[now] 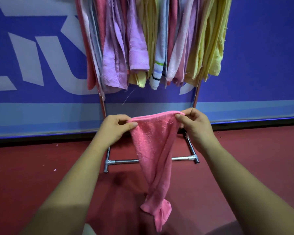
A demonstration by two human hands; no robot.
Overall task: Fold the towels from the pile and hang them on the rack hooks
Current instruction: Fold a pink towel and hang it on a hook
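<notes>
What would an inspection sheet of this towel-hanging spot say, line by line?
Surface: red floor; no table in view.
Job's things: pink towel held up by its top edge, its lower end twisted; metal rack behind it, crowded with hanging towels in pink, purple, yellow and striped blue; the pile is not in view.
Clutter: white specks on the floor; loose thread dangling below the hanging towels.
Grippers: left hand and right hand each pinch the pink towel's top edge.
Cables: nothing seen.
Surroundings: blue wall banner with large pale lettering.
</notes>
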